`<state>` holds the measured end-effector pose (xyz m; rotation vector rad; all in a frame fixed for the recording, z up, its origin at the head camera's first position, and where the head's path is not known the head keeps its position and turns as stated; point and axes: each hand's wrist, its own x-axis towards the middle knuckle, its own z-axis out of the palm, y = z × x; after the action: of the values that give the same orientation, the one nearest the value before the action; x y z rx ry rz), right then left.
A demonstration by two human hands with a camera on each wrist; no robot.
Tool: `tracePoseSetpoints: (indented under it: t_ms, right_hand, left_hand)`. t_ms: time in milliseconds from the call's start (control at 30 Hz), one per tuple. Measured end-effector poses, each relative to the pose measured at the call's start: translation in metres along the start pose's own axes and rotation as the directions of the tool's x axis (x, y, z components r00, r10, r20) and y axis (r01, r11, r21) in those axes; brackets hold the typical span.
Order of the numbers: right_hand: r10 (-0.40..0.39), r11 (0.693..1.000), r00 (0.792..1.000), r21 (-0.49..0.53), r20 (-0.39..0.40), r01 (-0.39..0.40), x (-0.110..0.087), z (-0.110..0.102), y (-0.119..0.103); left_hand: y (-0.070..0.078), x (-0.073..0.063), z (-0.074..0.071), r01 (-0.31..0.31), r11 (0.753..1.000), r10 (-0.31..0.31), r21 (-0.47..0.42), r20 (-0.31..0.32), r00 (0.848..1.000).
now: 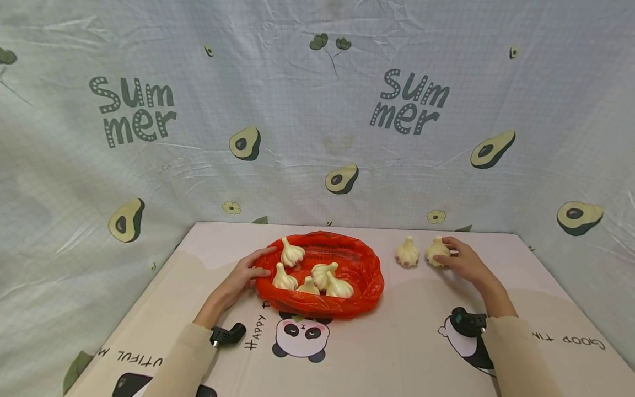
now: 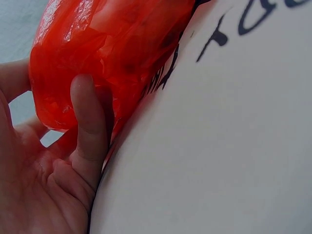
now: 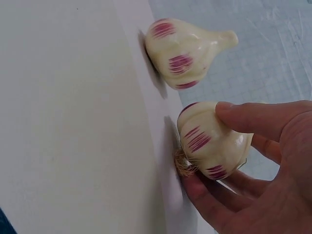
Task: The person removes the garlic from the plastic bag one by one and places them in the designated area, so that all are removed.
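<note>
A red plastic bag (image 1: 317, 309), its rim spread open, lies at the middle of the table with several white garlic bulbs (image 1: 291, 253) inside. My left hand (image 1: 240, 278) holds the bag's left side; in the left wrist view the thumb (image 2: 87, 117) presses the red plastic while the other fingers are partly hidden behind it. To the right of the bag, my right hand (image 1: 463, 262) grips a garlic bulb (image 3: 212, 139) between thumb and fingers. This bulb has purple streaks and a tuft of roots. Just left of it stands a second garlic bulb (image 1: 407, 253), untouched.
The pale table (image 1: 397, 353) carries printed pandas and lettering. Behind it and at both sides hangs a light cloth (image 1: 288, 110) with avocado prints and "summer" lettering. Each wrist wears a small black device (image 1: 228, 334).
</note>
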<state>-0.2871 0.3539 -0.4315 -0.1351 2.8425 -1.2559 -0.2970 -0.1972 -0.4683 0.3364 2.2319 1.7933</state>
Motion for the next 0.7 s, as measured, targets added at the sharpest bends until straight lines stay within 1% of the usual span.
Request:
tracePoseSetpoints:
  t_ms: [167,467,700]
  right_hand:
    - [-0.008,1.0,1.0,-0.016,-0.001,0.008,0.0001,0.0011,-0.0013]
    - [0.032,0.999,0.999,-0.029,-0.028,-0.033,-0.003,-0.0048,-0.006]
    - [0.02,0.998,0.999,-0.059,-0.029,-0.022,0.0,-0.0045,0.0005]
  left_hand:
    - [0.0004,-0.0002,0.0002,0.001,1.0,-0.001,0.008,0.0,1.0]
    - [-0.0009,0.0001,-0.0002,-0.006,1.0,0.006,0.002,0.001,1.0]
    - [0.0005,-0.0008,0.0003,-0.001,1.0,0.001,0.0,0.001,1.0]
